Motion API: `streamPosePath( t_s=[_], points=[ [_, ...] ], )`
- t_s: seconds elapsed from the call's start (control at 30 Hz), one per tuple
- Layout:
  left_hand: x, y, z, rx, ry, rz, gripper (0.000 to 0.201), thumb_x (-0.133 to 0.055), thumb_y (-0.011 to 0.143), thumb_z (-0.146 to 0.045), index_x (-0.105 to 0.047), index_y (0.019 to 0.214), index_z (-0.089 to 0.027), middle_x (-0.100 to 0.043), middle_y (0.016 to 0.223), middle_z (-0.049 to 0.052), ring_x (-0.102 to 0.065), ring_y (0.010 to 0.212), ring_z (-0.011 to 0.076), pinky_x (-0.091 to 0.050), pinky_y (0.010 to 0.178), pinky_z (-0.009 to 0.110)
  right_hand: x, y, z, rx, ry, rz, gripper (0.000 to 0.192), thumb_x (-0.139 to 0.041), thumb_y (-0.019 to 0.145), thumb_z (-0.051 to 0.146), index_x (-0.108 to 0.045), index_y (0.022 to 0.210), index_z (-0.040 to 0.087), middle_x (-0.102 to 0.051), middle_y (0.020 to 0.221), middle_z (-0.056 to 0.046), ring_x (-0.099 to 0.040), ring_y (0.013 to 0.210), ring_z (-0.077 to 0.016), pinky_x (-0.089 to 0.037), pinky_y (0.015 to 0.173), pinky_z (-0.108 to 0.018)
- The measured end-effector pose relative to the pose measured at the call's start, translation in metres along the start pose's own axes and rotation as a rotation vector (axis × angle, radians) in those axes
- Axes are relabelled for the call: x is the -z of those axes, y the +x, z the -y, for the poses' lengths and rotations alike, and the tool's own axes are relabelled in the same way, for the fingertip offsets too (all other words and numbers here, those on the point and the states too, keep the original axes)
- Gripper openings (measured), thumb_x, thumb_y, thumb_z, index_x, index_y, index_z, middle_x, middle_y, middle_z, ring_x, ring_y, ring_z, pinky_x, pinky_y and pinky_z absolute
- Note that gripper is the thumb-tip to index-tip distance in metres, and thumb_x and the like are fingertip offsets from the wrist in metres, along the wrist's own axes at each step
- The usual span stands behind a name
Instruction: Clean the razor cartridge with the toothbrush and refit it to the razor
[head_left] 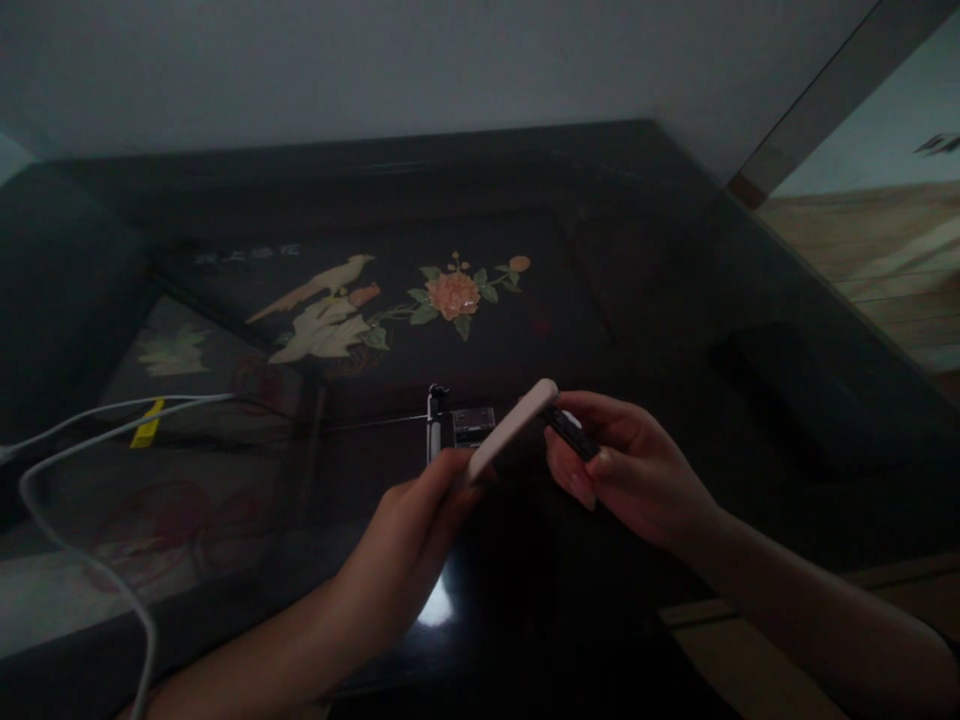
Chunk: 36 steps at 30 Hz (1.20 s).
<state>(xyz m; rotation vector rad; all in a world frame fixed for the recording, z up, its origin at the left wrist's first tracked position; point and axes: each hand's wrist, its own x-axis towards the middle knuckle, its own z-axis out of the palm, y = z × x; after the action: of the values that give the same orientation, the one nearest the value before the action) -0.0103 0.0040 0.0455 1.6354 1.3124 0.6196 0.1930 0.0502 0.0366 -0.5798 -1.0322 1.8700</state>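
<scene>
My left hand (420, 520) is closed around the lower end of a slim white slab with rounded corners (514, 425), seen nearly edge-on and tilted up to the right. What kind of device it is cannot be made out. My right hand (637, 465) pinches a small flat black piece (571, 432) between thumb and fingers. The black piece lies close against the slab's upper right end; whether they are joined is unclear. Behind my left hand are an upright narrow silver-and-black item (434, 425) and a small dark box-like piece with shiny edges (474, 422).
A dark glossy table (637, 330) reflects a bird-and-flower picture (454, 295). On the left runs a white cable (97, 565) with a yellow tag (148, 423). A dark oblong object (810, 400) lies on the right. The pale wall (337, 70) stands behind the table.
</scene>
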Motion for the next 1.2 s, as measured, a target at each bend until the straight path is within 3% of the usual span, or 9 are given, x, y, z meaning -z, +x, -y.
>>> streamPosePath(
  t_s=[0.17, 0.33, 0.5, 0.67, 0.83, 1.0, 1.2],
  points=[
    [-0.0008, -0.0001, -0.0006, -0.052, -0.024, 0.089, 0.018, -0.04, 0.091, -0.021, -0.057, 0.099, -0.019, -0.06, 0.071, -0.004, -0.052, 0.057, 0.0091, -0.041, 0.053, 0.016, 0.0013, -0.0001, -0.001, 0.002, -0.045, -0.016, 0.038, -0.08, 0.072, 0.034, -0.072, 0.108, 0.025, -0.052, 0.067, 0.005, -0.046, 0.048, -0.005, -0.039, 0.043, -0.017],
    [-0.0001, -0.0009, 0.0014, -0.024, -0.014, 0.019, 0.018, -0.039, 0.093, -0.022, -0.055, 0.098, -0.019, -0.058, 0.07, -0.004, -0.047, 0.054, 0.0084, -0.037, 0.049, 0.016, 0.0005, 0.0001, 0.0003, -0.009, -0.011, -0.019, 0.035, -0.079, 0.073, 0.033, -0.072, 0.107, 0.025, -0.053, 0.06, 0.006, -0.045, 0.047, -0.005, -0.04, 0.045, -0.018],
    [0.0002, -0.001, 0.0025, -0.065, -0.026, 0.092, 0.017, -0.041, 0.092, -0.022, -0.056, 0.099, -0.019, -0.056, 0.069, -0.005, -0.046, 0.054, 0.008, -0.038, 0.051, 0.016, -0.0003, -0.0005, 0.0004, 0.003, -0.047, -0.016, 0.037, -0.08, 0.072, 0.035, -0.072, 0.107, 0.025, -0.053, 0.066, 0.005, -0.046, 0.048, -0.0051, -0.039, 0.043, -0.018],
    [0.0006, 0.0007, 0.0024, -0.022, -0.003, 0.005, 0.018, -0.039, 0.092, -0.023, -0.055, 0.098, -0.019, -0.054, 0.066, -0.005, -0.04, 0.049, 0.0077, -0.033, 0.046, 0.016, -0.001, -0.0007, -0.0006, 0.014, -0.013, 0.001, 0.034, -0.078, 0.074, 0.034, -0.071, 0.107, 0.028, -0.054, 0.06, 0.006, -0.046, 0.046, -0.0056, -0.041, 0.045, -0.019],
    [0.0009, -0.0006, 0.0029, -0.084, -0.002, 0.097, 0.018, -0.04, 0.092, -0.022, -0.056, 0.1, -0.02, -0.055, 0.067, -0.005, -0.044, 0.051, 0.008, -0.035, 0.047, 0.016, -0.0024, -0.0009, 0.0018, -0.017, -0.048, 0.004, 0.04, -0.078, 0.074, 0.037, -0.071, 0.11, 0.023, -0.053, 0.06, 0.005, -0.045, 0.047, -0.0057, -0.038, 0.043, -0.018],
    [0.0014, 0.0006, 0.0025, -0.041, 0.025, -0.015, 0.019, -0.039, 0.093, -0.022, -0.056, 0.101, -0.02, -0.057, 0.07, -0.005, -0.042, 0.049, 0.0076, -0.032, 0.045, 0.016, -0.0017, -0.001, 0.0008, 0.006, -0.014, -0.003, 0.034, -0.079, 0.074, 0.033, -0.072, 0.107, 0.029, -0.055, 0.06, 0.006, -0.047, 0.046, -0.006, -0.041, 0.045, -0.019],
    [0.001, -0.001, 0.0031, -0.08, 0.027, 0.07, 0.018, -0.04, 0.093, -0.02, -0.056, 0.101, -0.021, -0.053, 0.064, -0.007, -0.04, 0.048, 0.0074, -0.032, 0.044, 0.015, -0.0014, -0.001, 0.0017, -0.024, -0.047, 0.013, 0.04, -0.078, 0.074, 0.035, -0.071, 0.112, 0.025, -0.056, 0.063, 0.004, -0.046, 0.048, -0.0054, -0.04, 0.045, -0.018]
  ],
)
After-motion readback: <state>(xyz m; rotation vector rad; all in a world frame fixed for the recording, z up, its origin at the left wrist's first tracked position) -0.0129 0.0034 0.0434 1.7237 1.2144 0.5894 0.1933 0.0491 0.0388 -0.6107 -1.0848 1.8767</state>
